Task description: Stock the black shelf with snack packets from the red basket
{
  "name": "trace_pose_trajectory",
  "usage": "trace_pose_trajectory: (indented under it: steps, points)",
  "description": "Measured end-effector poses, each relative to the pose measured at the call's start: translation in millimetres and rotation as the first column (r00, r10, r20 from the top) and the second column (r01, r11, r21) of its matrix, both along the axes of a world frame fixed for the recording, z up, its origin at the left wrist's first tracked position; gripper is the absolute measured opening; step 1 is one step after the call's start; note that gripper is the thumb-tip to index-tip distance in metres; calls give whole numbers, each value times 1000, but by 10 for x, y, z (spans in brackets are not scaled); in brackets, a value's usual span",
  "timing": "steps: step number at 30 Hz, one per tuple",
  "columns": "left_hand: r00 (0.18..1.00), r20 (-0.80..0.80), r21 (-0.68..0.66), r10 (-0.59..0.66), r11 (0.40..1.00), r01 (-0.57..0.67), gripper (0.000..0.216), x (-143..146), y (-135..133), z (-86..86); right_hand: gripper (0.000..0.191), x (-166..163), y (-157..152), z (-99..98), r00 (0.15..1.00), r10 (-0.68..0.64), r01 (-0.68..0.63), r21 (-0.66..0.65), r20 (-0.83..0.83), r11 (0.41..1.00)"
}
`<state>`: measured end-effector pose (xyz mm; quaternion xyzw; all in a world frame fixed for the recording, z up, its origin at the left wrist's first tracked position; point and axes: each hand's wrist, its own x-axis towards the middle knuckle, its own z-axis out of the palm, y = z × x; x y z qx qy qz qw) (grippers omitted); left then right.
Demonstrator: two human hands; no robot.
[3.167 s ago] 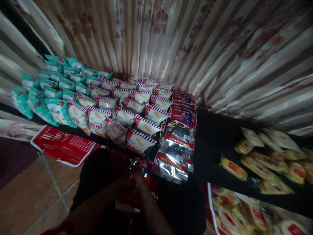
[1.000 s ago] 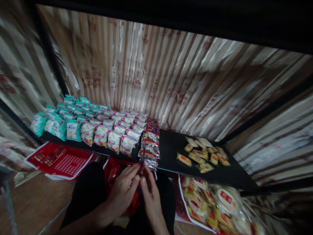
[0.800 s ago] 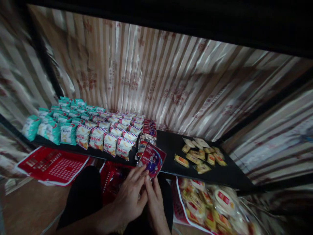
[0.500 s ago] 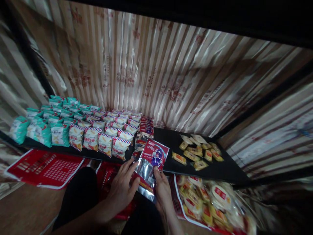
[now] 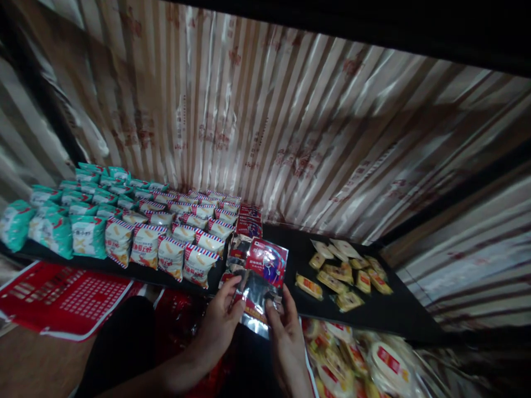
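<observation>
Both my hands hold a red and silver snack packet [image 5: 264,276] upright at the front edge of a black shelf [image 5: 385,315]. My left hand [image 5: 219,323] pinches its lower left edge. My right hand [image 5: 284,331] grips its lower right corner. Just behind the packet lies a row of the same red and silver packets [image 5: 248,226], running toward the back. To the left of that row stand white snack bags with red and blue striped tops [image 5: 174,249], and further left teal snack bags [image 5: 78,221].
Small yellow wrapped cakes [image 5: 344,271] lie loose on the right half of the shelf. A red basket [image 5: 62,298] sits on the floor at the left, and a bag of more yellow cakes [image 5: 365,365] at the lower right. A striped curtain [image 5: 257,116] backs the shelf.
My hands drew one red and silver packet up from below the shelf edge, turned it face up and raised it to the front of the packet row. The camera view swung a little.
</observation>
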<state>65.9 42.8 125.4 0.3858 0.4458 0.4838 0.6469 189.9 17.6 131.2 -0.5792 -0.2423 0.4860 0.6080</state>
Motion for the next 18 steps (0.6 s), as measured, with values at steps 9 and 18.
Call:
trace_pose_trajectory:
  steps: [9,18]
  points:
    - [968,-249,167,10,985,33,41,-95,156,45,87,489,611,187,989,-113,102,114,100,988]
    - [863,-472,423,177,905,47,40,-103,219,-73,85,474,1107,228,991,32,-47,116,128,992]
